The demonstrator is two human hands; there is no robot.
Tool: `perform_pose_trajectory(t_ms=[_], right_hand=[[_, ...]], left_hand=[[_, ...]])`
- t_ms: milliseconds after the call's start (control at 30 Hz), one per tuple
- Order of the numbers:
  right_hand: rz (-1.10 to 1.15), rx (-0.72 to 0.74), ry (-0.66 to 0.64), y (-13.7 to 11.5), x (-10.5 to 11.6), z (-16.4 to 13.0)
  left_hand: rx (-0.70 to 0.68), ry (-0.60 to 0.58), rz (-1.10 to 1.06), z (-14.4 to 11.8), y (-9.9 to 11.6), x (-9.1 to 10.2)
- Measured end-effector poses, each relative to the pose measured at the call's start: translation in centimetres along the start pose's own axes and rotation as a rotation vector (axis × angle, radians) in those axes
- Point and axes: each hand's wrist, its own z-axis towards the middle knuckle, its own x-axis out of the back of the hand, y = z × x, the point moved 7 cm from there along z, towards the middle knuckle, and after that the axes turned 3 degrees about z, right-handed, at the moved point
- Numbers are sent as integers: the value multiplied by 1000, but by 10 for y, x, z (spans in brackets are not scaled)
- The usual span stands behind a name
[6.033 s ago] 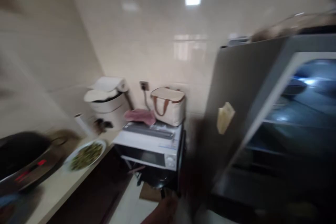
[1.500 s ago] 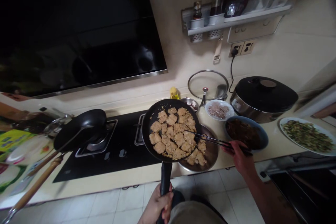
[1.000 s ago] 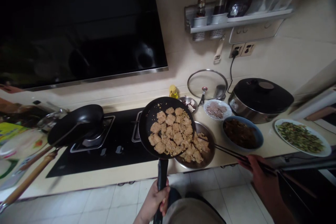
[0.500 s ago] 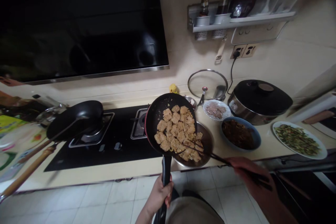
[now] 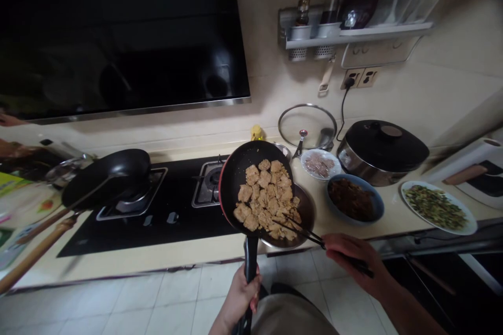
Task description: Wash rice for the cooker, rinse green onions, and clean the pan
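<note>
Far left on the hob sits a black wok, unattended. Next along, our left hand has its grip clenched round the handle of the black frying pan, which we hold tilted over a metal plate on the tabletop (the pan's lower edge overlaps the plate). Browned meat pieces crowd the pan's lower side, some already on the plate. Our right hand grasps dark chopsticks, tips among those pieces. Further right stand a blue bowl, a black-lidded cooker and a plate of greens.
</note>
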Motion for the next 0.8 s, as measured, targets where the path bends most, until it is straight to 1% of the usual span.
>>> perform_pose_trajectory(t_ms=[133,200,267,333,367,400,500,600,700,800], right_hand=[[8,-87,24,21,2,-10],[11,-135,101,31,13,-7],[28,-163,261,38,33,7],[57,-176,432,43,55,31],[74,-176,490,46,64,47],[94,-180,521,49,70,64],[209,-191,539,66,76,116],[389,-257,536,93,71,148],[484,-348,520,118,64,159],[512,-389,519,128,63,159]], left_hand=[[-8,21,10,4,-4,0],[-11,22,10,5,-4,0],[-18,18,9,5,-3,0],[-27,17,14,3,-3,1],[-30,16,15,2,-3,1],[-31,14,14,1,-3,1],[-36,4,10,-3,-6,1],[-41,-3,26,-4,-8,2],[-44,-1,45,-2,-9,6],[-53,3,44,0,-9,10]])
